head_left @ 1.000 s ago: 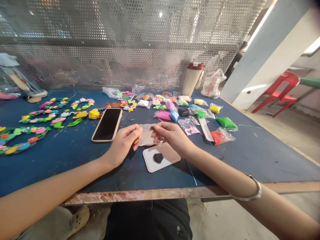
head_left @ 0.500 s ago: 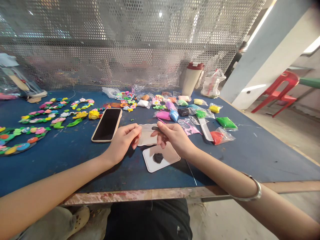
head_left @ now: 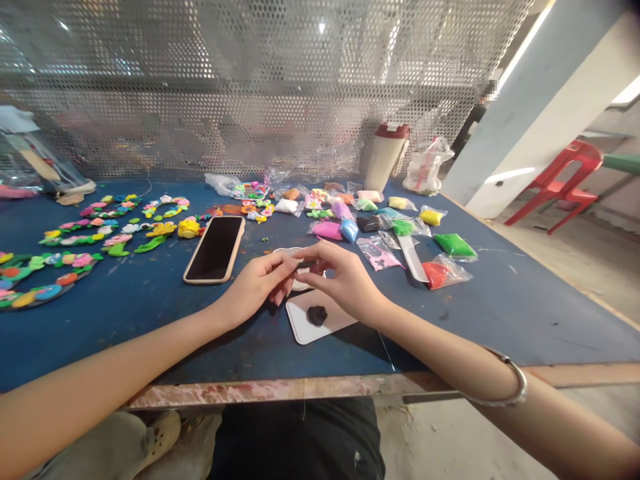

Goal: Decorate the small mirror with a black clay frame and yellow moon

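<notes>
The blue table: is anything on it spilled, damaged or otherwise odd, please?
The front edge is blotched reddish and pale, so it looks worn; an orange-brown smear stains the tabletop just beyond the phone. No wet spill shows.

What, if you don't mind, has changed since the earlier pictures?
The left hand has moved right and the right hand slightly left, so they now meet at the dark strip, which only the right hand held before; who grips it now is unclear. The black lump, white tray and phone stayed put.
</notes>
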